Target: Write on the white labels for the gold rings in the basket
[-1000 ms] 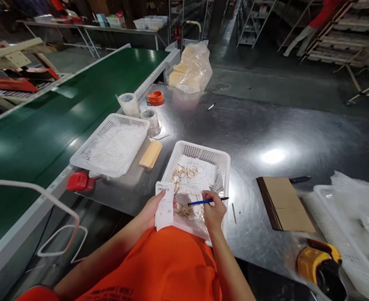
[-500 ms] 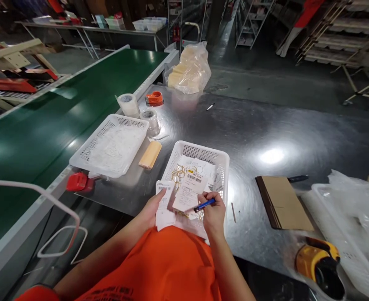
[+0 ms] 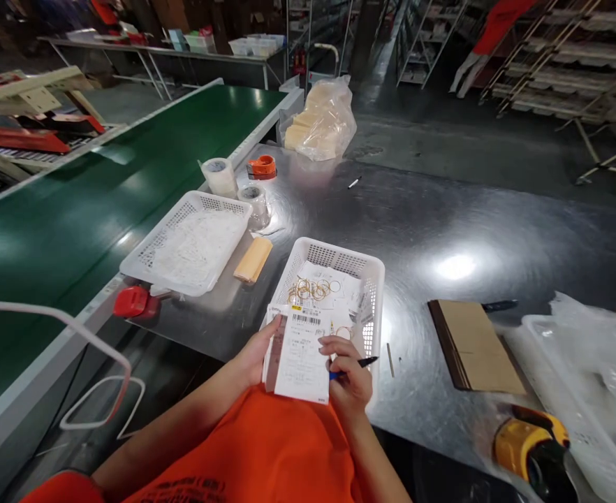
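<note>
My left hand [image 3: 258, 351] is closed on a stack of printed slips [image 3: 272, 356], its thumb along their edge. A barcoded slip [image 3: 302, 358] lies over that stack, its right edge beside my right hand [image 3: 348, 374]. My right hand is closed round a blue pen [image 3: 339, 373], whose dark end points right; whether its fingers also touch the slip I cannot tell. Under both hands stands a white perforated basket [image 3: 380, 279]. Inside it are gold-coloured rings [image 3: 313, 288] and more papers [image 3: 342, 278], partly hidden by the slips and my hands.
Left of the basket are a tan folded bundle [image 3: 253, 259], a white tray [image 3: 214, 279], tape rolls [image 3: 220, 176] and a red tape dispenser [image 3: 133, 302]. Cardboard [image 3: 480, 346] and a yellow-black tool [image 3: 528, 443] lie right. A green conveyor [image 3: 182, 140] runs alongside; another person [image 3: 491, 45] is far back.
The barcoded slip has moved left and toward me, onto the left-hand stack. My right hand has shifted down, and the pen now points the other way within its fingers.
</note>
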